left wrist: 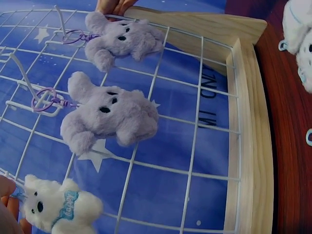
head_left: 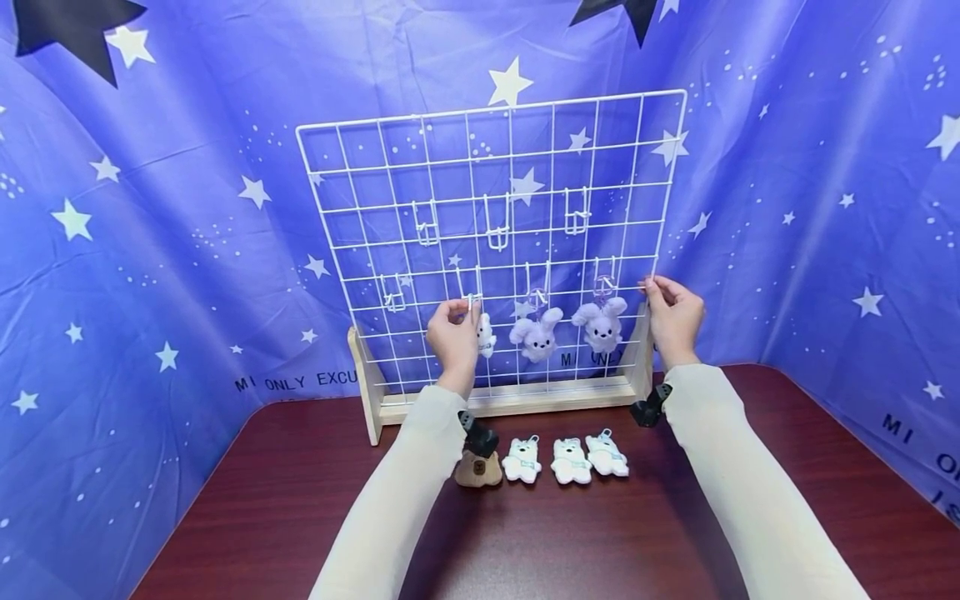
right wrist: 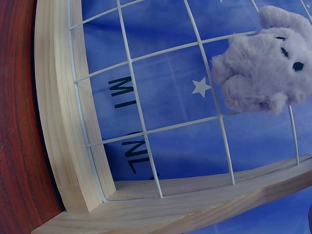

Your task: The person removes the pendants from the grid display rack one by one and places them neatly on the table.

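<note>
Head view: two purple plushes [head_left: 538,337] hang on hooks [head_left: 576,231], wire grid [head_left: 375,121], centre of frame. Left hand [head_left: 452,340] pinches white plush [head_left: 486,337] near its ring, at lower-row hook just left of them; can't tell if hooked. Right hand [head_left: 678,315] pinches grid's right edge. Apparently left to hang: three white bears [head_left: 522,462], one brown plush [head_left: 478,472] on surface [head_left: 600,542], bottom centre; four hooks bare.

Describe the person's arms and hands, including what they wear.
The left sleeve and right sleeve are long, plain and off-white, ending near the wrists. Each wrist carries a small, blocky black camera: left camera, right camera. The left hand and right hand are gloveless.
</note>
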Available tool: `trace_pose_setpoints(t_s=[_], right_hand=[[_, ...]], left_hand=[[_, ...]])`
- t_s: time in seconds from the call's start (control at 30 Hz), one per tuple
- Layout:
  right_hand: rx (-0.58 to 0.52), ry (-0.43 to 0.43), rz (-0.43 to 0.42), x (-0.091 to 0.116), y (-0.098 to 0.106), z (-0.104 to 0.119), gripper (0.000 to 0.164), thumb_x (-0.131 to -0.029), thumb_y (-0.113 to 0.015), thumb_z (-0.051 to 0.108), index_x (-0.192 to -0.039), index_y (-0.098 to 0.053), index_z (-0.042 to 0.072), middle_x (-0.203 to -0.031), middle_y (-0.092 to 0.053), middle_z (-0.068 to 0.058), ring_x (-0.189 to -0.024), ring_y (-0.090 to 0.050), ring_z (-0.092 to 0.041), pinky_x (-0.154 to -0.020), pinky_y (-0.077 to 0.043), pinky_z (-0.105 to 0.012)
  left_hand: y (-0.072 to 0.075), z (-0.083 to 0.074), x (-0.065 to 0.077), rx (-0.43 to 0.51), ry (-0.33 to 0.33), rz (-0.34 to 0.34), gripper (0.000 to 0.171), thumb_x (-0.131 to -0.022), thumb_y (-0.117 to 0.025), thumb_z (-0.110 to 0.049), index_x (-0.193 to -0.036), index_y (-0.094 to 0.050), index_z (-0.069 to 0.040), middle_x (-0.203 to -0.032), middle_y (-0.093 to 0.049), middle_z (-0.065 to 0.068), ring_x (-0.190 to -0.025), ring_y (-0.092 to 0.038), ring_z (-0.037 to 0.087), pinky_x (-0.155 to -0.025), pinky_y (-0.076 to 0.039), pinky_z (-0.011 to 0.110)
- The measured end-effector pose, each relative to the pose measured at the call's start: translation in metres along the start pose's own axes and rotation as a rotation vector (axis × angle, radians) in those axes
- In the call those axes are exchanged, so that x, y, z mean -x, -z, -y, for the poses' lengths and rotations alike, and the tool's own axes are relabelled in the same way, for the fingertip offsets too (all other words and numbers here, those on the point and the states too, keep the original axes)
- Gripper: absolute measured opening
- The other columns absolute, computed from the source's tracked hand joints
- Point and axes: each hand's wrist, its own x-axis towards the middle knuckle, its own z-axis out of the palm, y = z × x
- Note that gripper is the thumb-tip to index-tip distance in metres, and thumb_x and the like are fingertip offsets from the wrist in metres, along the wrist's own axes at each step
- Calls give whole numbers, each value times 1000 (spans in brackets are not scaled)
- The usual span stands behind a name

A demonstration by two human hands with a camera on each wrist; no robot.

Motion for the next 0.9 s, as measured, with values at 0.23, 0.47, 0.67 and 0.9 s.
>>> trace_pose_setpoints(t_s=[0.23, 0.47, 0.67, 0.9], right_hand=[[24, -20, -10, -2, -1, -3, 28, -90, -65, 19, -107, -69, -2, -92, -73, 0, -69, -59, 12, -72, -47, -8], [-2, -14, -9, -1, -1, -3, 27, -89, -65, 17, -106, -69, -4, -82, -70, 12, -68, -60, 11, -71, -47, -8], [-14, -21, -11, -1, -1, -3, 27, -89, -65, 17, -107, -68, -4, -85, -71, 8, -69, -60, 11, -72, -47, -9], [-36, -25, -8, -3, -1, -6, 26, -88, -66, 15, -106, -69, -3, -77, -67, 18, -69, -61, 10, -71, -46, -7]], left_hand=[[8, 4, -3, 55, -18, 75, 10, -77, -75, -6, -80, -68, -1, -77, -69, 10, -63, -54, 6, -62, -46, 18], [16, 0, -3, 90, 0, 118, 8, -77, -75, -5, -80, -68, -2, -78, -70, 8, -65, -57, 6, -63, -47, 18], [20, -2, -4, 109, 31, 142, 8, -77, -75, -4, -82, -69, -1, -78, -70, 9, -65, -58, 7, -64, -48, 18], [23, -8, -4, 91, 17, 156, 8, -76, -74, -4, -82, -68, -2, -79, -70, 9, -64, -57, 6, -62, -47, 17]])
